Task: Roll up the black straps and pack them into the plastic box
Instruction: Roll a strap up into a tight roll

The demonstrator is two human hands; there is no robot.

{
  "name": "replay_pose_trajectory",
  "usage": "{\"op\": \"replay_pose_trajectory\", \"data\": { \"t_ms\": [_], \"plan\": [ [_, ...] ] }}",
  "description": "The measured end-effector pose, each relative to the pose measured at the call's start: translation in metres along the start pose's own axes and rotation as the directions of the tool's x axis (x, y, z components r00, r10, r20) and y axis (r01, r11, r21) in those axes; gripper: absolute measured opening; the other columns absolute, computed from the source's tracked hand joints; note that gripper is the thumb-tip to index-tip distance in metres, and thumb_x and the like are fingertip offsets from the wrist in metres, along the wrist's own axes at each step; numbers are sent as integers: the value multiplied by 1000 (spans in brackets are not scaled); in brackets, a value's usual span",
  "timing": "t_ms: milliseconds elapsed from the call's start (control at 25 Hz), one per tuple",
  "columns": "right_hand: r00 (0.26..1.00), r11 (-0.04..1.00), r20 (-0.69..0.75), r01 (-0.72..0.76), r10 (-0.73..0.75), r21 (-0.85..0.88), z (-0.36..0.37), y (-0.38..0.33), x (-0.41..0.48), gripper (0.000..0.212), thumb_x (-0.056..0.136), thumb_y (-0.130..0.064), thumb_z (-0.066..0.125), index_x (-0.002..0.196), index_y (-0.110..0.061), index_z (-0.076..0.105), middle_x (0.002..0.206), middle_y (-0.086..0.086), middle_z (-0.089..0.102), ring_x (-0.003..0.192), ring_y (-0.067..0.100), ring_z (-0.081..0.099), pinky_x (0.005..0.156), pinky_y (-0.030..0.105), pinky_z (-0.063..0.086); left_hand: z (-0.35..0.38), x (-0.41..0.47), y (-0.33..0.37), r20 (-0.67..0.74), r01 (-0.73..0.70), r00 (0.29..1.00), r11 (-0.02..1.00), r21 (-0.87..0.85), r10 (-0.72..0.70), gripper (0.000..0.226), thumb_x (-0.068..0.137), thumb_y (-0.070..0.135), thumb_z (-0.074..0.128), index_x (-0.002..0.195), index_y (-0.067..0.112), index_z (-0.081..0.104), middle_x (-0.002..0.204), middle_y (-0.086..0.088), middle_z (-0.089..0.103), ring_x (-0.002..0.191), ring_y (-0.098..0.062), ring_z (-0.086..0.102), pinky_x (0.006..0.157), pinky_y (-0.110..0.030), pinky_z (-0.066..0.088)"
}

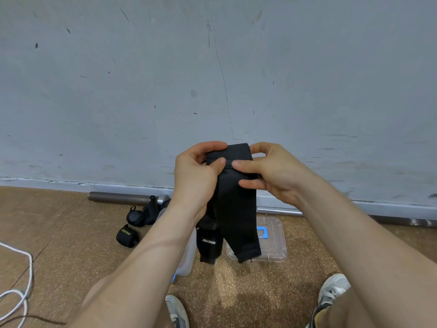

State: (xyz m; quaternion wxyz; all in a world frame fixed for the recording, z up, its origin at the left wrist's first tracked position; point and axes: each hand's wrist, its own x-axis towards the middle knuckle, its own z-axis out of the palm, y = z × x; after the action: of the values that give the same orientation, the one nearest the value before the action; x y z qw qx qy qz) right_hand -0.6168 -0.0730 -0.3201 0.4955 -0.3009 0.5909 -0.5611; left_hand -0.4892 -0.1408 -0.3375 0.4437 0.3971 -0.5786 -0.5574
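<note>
I saw the left hand (198,172) and right hand (272,174) pinching the black strap (234,209) at its folded top, 2 ends hanging down.

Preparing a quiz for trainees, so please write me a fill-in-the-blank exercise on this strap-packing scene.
1. The left hand and right hand both grip the top of a long strap coloured ____.
2. The rolled strap lettered XUEYING lies on the ____.
3. The clear plastic lid carries a handle coloured ____.
Missing words: black; floor; blue.
</note>
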Motion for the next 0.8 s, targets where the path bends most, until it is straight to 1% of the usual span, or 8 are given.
{"op": "replay_pose_trajectory", "data": {
  "t_ms": [80,160,280,400,520,640,720,800],
  "plan": [
    [978,954,-92,156,-185,-255,8,4,-1,41,89,0,68,117,-20,45,91,12,65,73,22,71,55,27,58,-1,-1,3,-36,-18,999,1000,17,19,31,85,-11,63,90,18,72,92,-4,73,88,-22,71,78,-38,61],
    [948,902,-76,266,-308,-340,14,5,-2,34,92,0,62,108,-27,49,95,13,63,79,27,71,56,29,60,-3,-2,7,-68,-24,997,1000,-1,24,29,85,-12,64,92,16,70,91,-6,73,84,-20,71,75,-37,61],
    [993,996,90,84,-82,-12,14,2,-5,26,99,4,49,96,-16,65,112,12,61,93,28,68,57,29,60,-7,-1,7,-53,-14,999,999,-37,12,29,84,-11,65,96,15,66,87,-8,75,81,-23,73,70,-38,62],
    [984,987,177,-59,32,152,11,4,-2,33,100,7,42,97,-6,72,116,14,67,99,27,69,60,30,60,-9,0,5,18,30,999,998,-54,-29,26,88,0,67,106,18,60,83,-5,76,74,-22,72,65,-36,61],
    [999,919,25,18,-31,394,4,0,6,32,98,10,41,94,1,71,108,19,69,97,28,69,65,31,61,-12,0,6,208,160,969,982,-105,-135,35,90,22,68,119,23,49,84,-2,74,71,-13,69,60,-28,55],
    [980,776,-201,125,2,618,-11,-6,12,29,97,10,41,101,4,68,109,16,64,103,28,64,68,32,63,-25,-2,1,533,249,789,952,178,-306,58,80,13,79,127,24,47,104,-6,75,93,-20,72,81,-35,57],
    [964,806,-265,165,-11,568,-21,-8,15,25,96,3,50,113,-2,68,114,11,62,105,22,62,64,31,62,-31,-4,-4,588,149,729,920,362,-349,48,85,2,72,126,21,57,112,-5,73,104,-22,70,95,-43,54],
    [973,953,-199,164,-115,254,-26,-10,14,48,89,-6,68,135,-11,56,130,6,58,109,16,61,64,30,60,-34,-2,-5,468,117,844,941,318,-263,32,90,1,66,118,17,64,108,-8,74,102,-26,70,95,-49,53]
  ]
}}
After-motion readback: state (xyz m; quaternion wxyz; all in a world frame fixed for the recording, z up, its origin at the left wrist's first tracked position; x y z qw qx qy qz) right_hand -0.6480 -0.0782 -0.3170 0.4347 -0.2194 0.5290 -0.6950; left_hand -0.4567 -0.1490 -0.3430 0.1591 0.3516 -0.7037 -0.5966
